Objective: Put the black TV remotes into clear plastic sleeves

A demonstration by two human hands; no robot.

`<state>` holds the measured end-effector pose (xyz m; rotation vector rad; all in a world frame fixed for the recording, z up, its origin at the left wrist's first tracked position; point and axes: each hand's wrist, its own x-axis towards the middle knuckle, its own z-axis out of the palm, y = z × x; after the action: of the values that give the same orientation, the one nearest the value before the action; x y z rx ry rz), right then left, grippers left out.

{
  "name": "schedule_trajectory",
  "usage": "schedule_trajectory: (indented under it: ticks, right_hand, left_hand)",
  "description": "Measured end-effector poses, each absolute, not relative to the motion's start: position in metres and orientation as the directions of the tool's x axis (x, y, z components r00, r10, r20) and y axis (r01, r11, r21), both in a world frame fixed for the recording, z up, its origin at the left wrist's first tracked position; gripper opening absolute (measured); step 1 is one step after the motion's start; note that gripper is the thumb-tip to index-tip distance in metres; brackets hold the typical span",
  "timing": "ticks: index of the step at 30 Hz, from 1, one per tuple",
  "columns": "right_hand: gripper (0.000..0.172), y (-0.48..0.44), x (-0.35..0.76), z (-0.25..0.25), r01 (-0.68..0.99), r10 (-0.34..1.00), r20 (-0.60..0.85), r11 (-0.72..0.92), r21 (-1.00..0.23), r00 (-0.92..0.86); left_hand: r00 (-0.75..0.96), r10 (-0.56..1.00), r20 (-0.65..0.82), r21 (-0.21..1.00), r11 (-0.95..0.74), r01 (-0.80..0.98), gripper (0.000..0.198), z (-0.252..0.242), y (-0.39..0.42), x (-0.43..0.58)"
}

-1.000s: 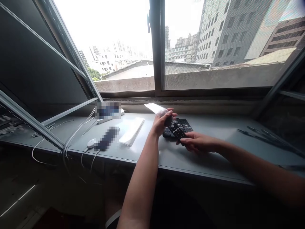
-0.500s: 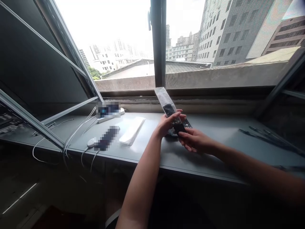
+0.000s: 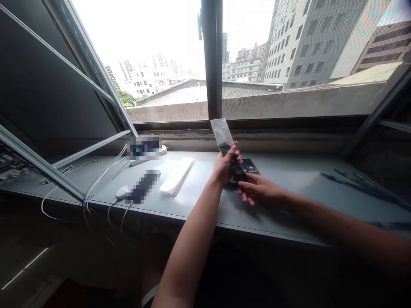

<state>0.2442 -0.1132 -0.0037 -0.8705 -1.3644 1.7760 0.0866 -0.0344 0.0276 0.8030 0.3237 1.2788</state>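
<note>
A black remote control (image 3: 238, 173) is tilted above the shelf, its upper part inside a clear plastic sleeve (image 3: 222, 131). My left hand (image 3: 226, 164) is wrapped around the sleeve and the remote's middle. At the lower end, the fingers of my right hand (image 3: 258, 189) pinch the remote. Behind and below my hands lies at least one more black remote (image 3: 250, 166) with pale buttons, partly covered by them. A stack of clear plastic sleeves (image 3: 177, 176) rests to the left of my left hand.
The grey shelf (image 3: 199, 205) runs beneath a window. To the left are a white power strip (image 3: 163, 149), a round white charger (image 3: 121, 192), white cables (image 3: 101, 175) and two blurred-out items. A metal frame (image 3: 96, 85) slants at left; thin dark strips (image 3: 356, 182) lie at right.
My left fingers have closed further round the sleeve and remote. The sleeve has turned slightly more upright, and my right hand has shifted slightly left.
</note>
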Motion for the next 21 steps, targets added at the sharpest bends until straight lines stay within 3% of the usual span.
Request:
schedule_trajectory:
  ticks: [3,8,15,21]
  right_hand:
    - [0.044,-0.113,0.243,-0.001,-0.210,0.893,-0.029,-0.137,-0.968,-0.449]
    - [0.043,-0.112,0.244,0.004,-0.254,0.912,0.008,-0.106,-0.961,-0.411]
    - [0.041,-0.115,0.248,0.005,-0.113,0.832,-0.087,-0.176,-0.978,-0.548]
    - [0.041,-0.113,0.246,-0.002,-0.105,0.812,-0.125,-0.222,-0.969,-0.570]
  left_hand:
    - [0.399,0.891,0.214,0.739,0.119,-0.663,0.050,0.026,-0.043,0.093]
    - [0.433,0.879,0.199,0.795,0.114,-0.596,0.056,0.028,-0.046,0.089]
    - [0.188,0.964,0.186,0.651,0.023,-0.759,0.039,0.035,-0.030,0.076]
    - [0.126,0.983,0.136,0.654,0.007,-0.757,0.035,0.034,-0.029,0.074]
